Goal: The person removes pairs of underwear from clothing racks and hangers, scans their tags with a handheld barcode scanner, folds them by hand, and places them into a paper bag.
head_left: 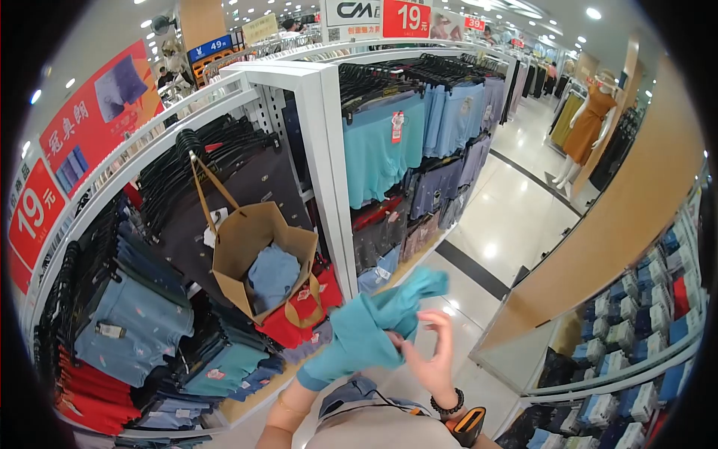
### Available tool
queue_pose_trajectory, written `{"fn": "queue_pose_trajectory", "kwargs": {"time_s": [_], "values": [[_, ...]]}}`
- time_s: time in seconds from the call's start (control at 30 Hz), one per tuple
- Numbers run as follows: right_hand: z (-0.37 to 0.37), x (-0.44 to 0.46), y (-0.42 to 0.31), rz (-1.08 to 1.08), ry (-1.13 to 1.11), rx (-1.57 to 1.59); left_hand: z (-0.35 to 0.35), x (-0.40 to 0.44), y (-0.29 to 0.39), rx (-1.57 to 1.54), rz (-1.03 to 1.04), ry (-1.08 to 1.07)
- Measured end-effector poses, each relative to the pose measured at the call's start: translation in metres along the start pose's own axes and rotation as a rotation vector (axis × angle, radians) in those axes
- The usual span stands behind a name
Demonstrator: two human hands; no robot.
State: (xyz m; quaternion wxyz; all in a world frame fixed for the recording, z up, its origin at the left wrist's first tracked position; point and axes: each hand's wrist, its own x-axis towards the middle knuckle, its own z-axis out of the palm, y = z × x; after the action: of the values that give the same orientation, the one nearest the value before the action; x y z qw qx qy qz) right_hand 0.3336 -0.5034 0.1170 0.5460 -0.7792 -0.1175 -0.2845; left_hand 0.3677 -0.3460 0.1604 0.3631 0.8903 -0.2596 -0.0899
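Note:
Teal boxer briefs (355, 333) are pulled over my left hand and wrist like a sleeve, with one end bunched and pointing up to the right. The cloth covers my left fingers, so I cannot see whether they are closed. My right hand (434, 359) is beside the cloth, its thumb close to the folded edge and its curved index finger apart from the thumb. Some motion blur softens the fingers and the cloth end. A dark beaded bracelet (447, 402) circles my right wrist, near an orange and black device (469, 423).
An open brown paper bag (228, 262) hangs on the left rack, holding folded blue cloth (274, 273). Below it is a red bag (314, 299). Teal shorts (381, 150) hang ahead. Packed garments (621, 333) fill the right shelves. A mannequin (591, 131) stands beyond the aisle (516, 202).

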Motion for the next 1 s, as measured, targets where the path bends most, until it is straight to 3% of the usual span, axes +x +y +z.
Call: {"fn": "queue_pose_trajectory", "kwargs": {"time_s": [0.07, 0.1, 0.2, 0.3, 0.4, 0.5, 0.6, 0.67, 0.77, 0.83, 0.93, 1.0], "values": [[0.018, 0.009, 0.007, 0.122, -0.233, 0.213, 0.005, -0.006, -0.051, -0.688, 0.256, 0.014], [0.026, 0.013, 0.012, 0.182, -0.353, 0.320, -0.009, -0.010, -0.041, -0.660, 0.044, 0.020], [0.037, 0.033, 0.028, 0.214, -0.873, 0.266, -0.048, -0.005, -0.036, -0.667, -0.009, 0.023], [0.055, 0.050, 0.027, 0.066, -1.250, 0.148, -0.053, 0.006, -0.054, -0.600, 0.073, 0.056], [0.077, 0.048, 0.045, -0.151, -0.929, 0.146, -0.052, 0.017, -0.066, -0.532, 0.144, 0.087], [0.089, 0.061, 0.054, -0.215, -0.995, 0.292, -0.051, 0.021, -0.071, -0.398, 0.158, 0.016], [0.092, 0.052, 0.077, -0.011, -1.605, 0.254, -0.045, 0.027, -0.078, -0.451, 0.189, -0.041], [0.085, 0.084, 0.056, 0.043, -1.772, 0.050, -0.050, 0.031, -0.079, -0.504, 0.247, -0.088], [0.082, 0.103, 0.076, -0.074, -1.736, -0.033, -0.070, 0.024, -0.070, -0.575, 0.211, -0.018], [0.076, 0.103, 0.101, -0.188, -1.615, 0.007, -0.070, 0.019, -0.068, -0.709, 0.153, 0.211], [0.050, 0.131, 0.112, -0.195, -1.574, 0.085, -0.044, 0.018, -0.065, -0.886, 0.107, 0.509], [0.034, 0.150, 0.116, -0.203, -1.684, 0.088, -0.029, 0.023, -0.070, -0.942, 0.120, 0.655]]}}
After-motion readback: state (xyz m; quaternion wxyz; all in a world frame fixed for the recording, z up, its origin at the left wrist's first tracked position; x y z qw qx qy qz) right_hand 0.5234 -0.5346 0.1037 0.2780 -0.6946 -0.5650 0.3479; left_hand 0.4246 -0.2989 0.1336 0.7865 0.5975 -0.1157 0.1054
